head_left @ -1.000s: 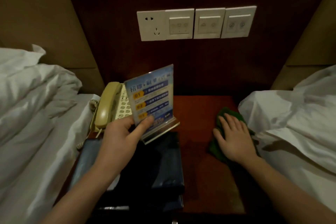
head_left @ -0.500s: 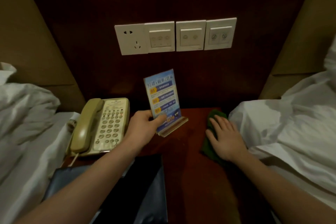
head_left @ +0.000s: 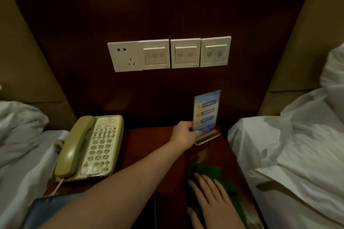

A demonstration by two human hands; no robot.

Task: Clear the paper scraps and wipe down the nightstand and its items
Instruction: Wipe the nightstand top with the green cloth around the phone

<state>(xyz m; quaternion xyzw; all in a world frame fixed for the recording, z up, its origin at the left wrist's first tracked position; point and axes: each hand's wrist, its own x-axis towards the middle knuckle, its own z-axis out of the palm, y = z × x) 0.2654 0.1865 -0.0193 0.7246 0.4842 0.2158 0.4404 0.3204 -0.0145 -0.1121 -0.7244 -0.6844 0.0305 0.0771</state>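
Since half a second ago, the sign stand has been carried from mid-desk to the back right corner, where its base seems set down upright. It is pinched at its lower edge by the left hand; release should wait until the base sits flat. The green cloth is pressed flat under the right hand, fingers straight, on the nightstand desk, ready for wiping beside the telephone.

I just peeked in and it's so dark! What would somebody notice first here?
Probably the bright blue sign card standing at the back right of the nightstand, pinched by the left hand. Next, the beige telephone at the left, and the right hand lying flat on a green cloth near the front.
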